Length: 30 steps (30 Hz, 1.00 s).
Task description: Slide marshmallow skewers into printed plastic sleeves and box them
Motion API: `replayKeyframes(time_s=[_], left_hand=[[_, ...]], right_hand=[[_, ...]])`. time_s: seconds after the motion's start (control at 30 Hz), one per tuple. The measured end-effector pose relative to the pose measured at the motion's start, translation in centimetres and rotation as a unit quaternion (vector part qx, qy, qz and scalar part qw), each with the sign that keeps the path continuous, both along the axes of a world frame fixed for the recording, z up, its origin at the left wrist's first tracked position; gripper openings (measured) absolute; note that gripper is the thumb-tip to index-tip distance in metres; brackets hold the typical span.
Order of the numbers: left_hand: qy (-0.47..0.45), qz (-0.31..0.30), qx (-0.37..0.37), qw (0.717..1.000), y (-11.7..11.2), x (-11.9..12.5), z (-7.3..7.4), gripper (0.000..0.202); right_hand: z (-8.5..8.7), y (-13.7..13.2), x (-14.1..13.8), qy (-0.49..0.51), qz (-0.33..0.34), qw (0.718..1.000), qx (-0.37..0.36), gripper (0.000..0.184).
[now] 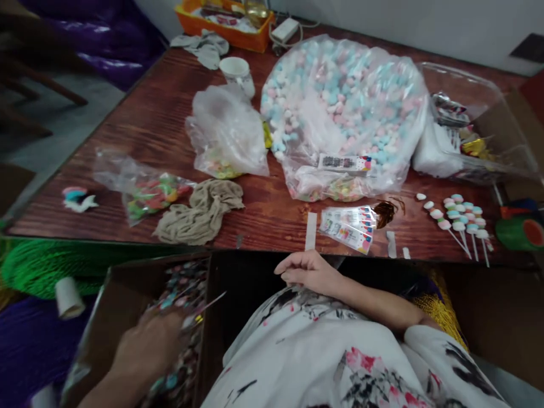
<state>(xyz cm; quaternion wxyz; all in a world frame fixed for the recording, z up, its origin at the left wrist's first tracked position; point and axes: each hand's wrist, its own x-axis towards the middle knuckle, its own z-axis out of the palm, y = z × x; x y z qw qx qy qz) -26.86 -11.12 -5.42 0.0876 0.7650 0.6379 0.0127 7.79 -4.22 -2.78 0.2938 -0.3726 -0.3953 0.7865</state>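
My left hand [147,351] is down in a cardboard box [106,317] at lower left. It is blurred by motion and lies on wrapped marshmallow sticks [187,289]; a clear wrapper pokes out beside it. My right hand [308,271] rests on my lap below the table edge, fingers loosely curled with nothing visible in them. On the table just above it lies a small stack of printed labels [348,226]. A row of marshmallow sticks [461,224] lies at the right.
A big clear bag of pastel marshmallows [344,96] fills the table's middle. Smaller bags [227,133], a candy bag [147,190], beige cloth [204,212], a white cup [237,72], an orange tray [225,25], a clear tub [480,124] and green ribbon rolls [521,232] surround it.
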Motion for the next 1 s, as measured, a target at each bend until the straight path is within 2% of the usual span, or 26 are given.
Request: replayKeyframes(time_s=[0.03, 0.07, 0.1, 0.13, 0.2, 0.27, 0.33, 0.37, 0.43, 0.47, 0.53, 0.63, 0.67, 0.73, 0.83, 0.9, 1.0], left_hand=[[0.074, 0.018, 0.004, 0.997, 0.2, -0.6, 0.0, 0.032], [0.093, 0.005, 0.004, 0.996, 0.7, -0.2, 0.2, 0.035], [0.07, -0.028, 0.017, 0.997, 1.4, 1.3, 0.6, 0.035], [0.03, -0.069, 0.051, 0.996, 2.5, 3.8, 1.1, 0.032], [-0.046, -0.181, 0.139, 0.973, 5.3, 11.2, 2.2, 0.026], [-0.082, -0.309, 0.145, 0.936, 8.3, 19.7, 3.0, 0.028], [-0.069, -0.401, 0.127, 0.905, 10.8, 26.8, 3.5, 0.035], [-0.05, -0.415, 0.121, 0.9, 11.8, 29.4, 3.5, 0.037], [-0.017, -0.44, 0.11, 0.891, 13.3, 32.4, 3.2, 0.034], [-0.004, -0.445, 0.11, 0.889, 14.0, 33.0, 2.8, 0.032], [0.005, -0.448, 0.13, 0.885, 15.1, 32.8, 1.7, 0.029], [-0.034, -0.44, 0.205, 0.874, 16.1, 31.4, 0.2, 0.035], [-0.057, -0.438, 0.227, 0.868, 16.2, 30.9, -0.2, 0.038], [-0.098, -0.429, 0.249, 0.863, 16.2, 30.4, -0.7, 0.042], [-0.107, -0.414, 0.259, 0.866, 16.0, 30.4, -0.7, 0.039], [-0.094, -0.41, 0.266, 0.867, 15.9, 30.6, -0.5, 0.031], [-0.09, -0.401, 0.261, 0.874, 16.0, 30.8, -0.3, 0.02]], right_hand=[[-0.1, -0.1, 1.3, -0.02, -0.033, 0.999, 0.034, 0.017], [-0.2, -0.3, 2.7, -0.039, -0.073, 0.995, 0.057, 0.015], [-0.4, -0.5, 4.1, -0.059, -0.12, 0.988, 0.071, 0.013], [-0.7, -0.7, 5.3, -0.079, -0.176, 0.978, 0.081, 0.013], [-1.3, -1.2, 7.7, -0.131, -0.295, 0.94, 0.111, 0.013], [-1.8, -1.5, 10.0, -0.206, -0.386, 0.883, 0.169, 0.013], [-2.0, -1.7, 12.8, -0.303, -0.421, 0.815, 0.258, 0.012], [-1.9, -1.8, 14.5, -0.359, -0.418, 0.777, 0.305, 0.013], [-1.4, -2.2, 18.7, -0.479, -0.401, 0.688, 0.369, 0.015], [-1.1, -2.6, 21.1, -0.538, -0.393, 0.643, 0.378, 0.017], [-0.6, -3.5, 25.7, -0.642, -0.39, 0.562, 0.346, 0.018], [-0.5, -4.5, 31.1, -0.761, -0.364, 0.469, 0.263, 0.023], [-0.7, -4.5, 32.2, -0.79, -0.344, 0.449, 0.237, 0.026], [-1.2, -4.3, 33.4, -0.832, -0.296, 0.429, 0.192, 0.027], [-1.4, -3.6, 33.5, -0.856, -0.239, 0.427, 0.168, 0.024], [-0.8, -3.5, 33.2, -0.857, -0.235, 0.429, 0.163, 0.026], [1.0, -3.5, 33.4, -0.837, -0.263, 0.455, 0.155, 0.029]])
